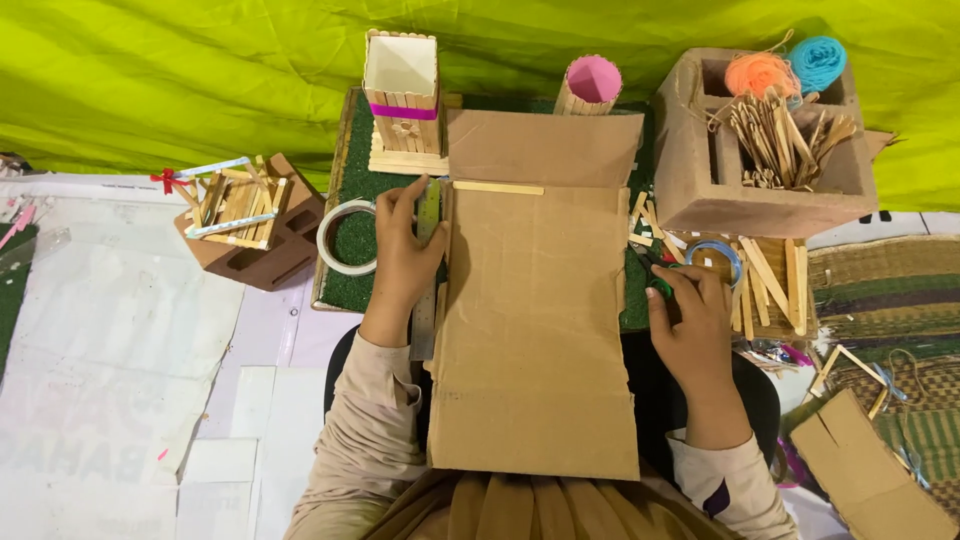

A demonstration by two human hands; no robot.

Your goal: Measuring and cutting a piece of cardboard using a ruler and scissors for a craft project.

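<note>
A long brown cardboard sheet point(535, 320) lies in front of me on a green cutting mat point(352, 200), its far flap folded up. One wooden stick point(497, 187) rests across the fold. My left hand point(405, 255) presses flat on a metal ruler point(424, 320) that runs along the sheet's left edge. My right hand point(688, 320) rests at the sheet's right edge, its fingers closed on a small dark tool with a green part point(657, 280); what kind of tool it is I cannot tell.
A tape roll point(340, 238) lies left of my left hand. Behind stand a stick-built box point(402, 95) and a pink-lined cup point(590, 85). A cardboard block point(760, 140) holds sticks and yarn at right. Loose sticks point(770, 280) and a stick frame point(235, 200) lie around.
</note>
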